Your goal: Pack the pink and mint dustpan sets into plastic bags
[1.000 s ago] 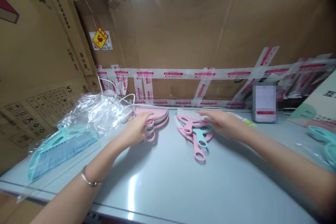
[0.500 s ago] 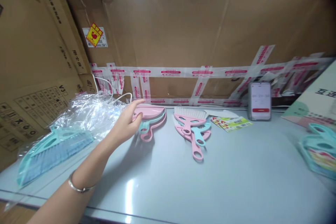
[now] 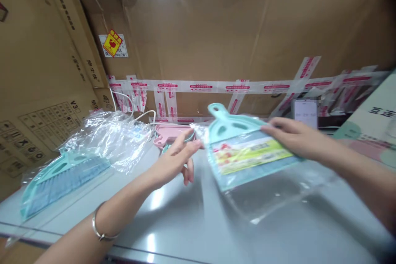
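My right hand (image 3: 293, 138) grips a turquoise dustpan and brush set (image 3: 238, 126) by its right side. The set is in a clear plastic bag (image 3: 266, 202), whose loose end hangs below, and a colourful printed card (image 3: 253, 154) lies over the blue bristles. It is held up above the table with its handle pointing up and away. My left hand (image 3: 176, 156) is at the left edge of the bag, fingers stretched out and apart; whether they touch the plastic I cannot tell. Behind that hand lies a stack of pink and turquoise dustpans (image 3: 173, 131), partly covered.
Another turquoise dustpan with a blue brush (image 3: 66, 183) lies at the left beside crumpled clear plastic (image 3: 107, 132). A phone (image 3: 305, 112) leans at the back right. Large cardboard boxes (image 3: 198, 33) wall the back and left of the grey table (image 3: 173, 231). A printed board (image 3: 371, 119) stands right.
My right hand has come into view with the bagged dustpan and brush set, now at the middle. My left hand has moved right, away from the dustpan stack. The pink and turquoise brushes are now hidden.
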`<state>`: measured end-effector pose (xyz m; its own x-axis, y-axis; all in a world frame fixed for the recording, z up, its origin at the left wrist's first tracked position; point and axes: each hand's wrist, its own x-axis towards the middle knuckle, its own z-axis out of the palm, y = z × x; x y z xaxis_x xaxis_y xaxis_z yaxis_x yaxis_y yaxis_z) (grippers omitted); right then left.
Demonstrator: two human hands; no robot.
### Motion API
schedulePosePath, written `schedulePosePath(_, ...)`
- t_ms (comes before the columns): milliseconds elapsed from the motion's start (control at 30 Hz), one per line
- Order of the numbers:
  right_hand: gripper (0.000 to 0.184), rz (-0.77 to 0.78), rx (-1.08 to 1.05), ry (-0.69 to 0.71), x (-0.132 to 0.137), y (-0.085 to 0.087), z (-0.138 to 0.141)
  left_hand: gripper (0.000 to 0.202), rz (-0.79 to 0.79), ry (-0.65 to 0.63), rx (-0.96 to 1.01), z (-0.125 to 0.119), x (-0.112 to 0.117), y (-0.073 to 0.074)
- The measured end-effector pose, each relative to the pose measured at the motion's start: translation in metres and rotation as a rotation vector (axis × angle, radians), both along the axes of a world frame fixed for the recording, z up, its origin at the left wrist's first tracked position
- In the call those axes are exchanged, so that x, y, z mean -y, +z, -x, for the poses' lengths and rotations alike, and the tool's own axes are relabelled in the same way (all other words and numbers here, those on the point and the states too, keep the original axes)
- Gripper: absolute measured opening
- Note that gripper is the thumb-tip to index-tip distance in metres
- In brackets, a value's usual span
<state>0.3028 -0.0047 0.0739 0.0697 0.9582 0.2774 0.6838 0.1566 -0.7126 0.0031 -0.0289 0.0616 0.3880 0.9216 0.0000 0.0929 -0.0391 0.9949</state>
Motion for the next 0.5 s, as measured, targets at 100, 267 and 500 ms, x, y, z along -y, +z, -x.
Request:
schedulePosePath(100,0.032,0.169,-0.036,0.126,-0.009,-0.006,0.060,0.049,0.127,0.133,0.110,0.001,-0.004,-0.006)
schedulePosePath(267,0.021,-0.453,-0.230,-0.007,0.016,-0.020,0.083,0.049,0.092,0.440,0.213,0.011,-0.018,-0.010)
schedulePosePath(500,0.035,0.270,-0.890,0.253,0.035,-0.044,0.102,0.058,-0.091,0.456,0.180,-0.007,-0.007,-0.022)
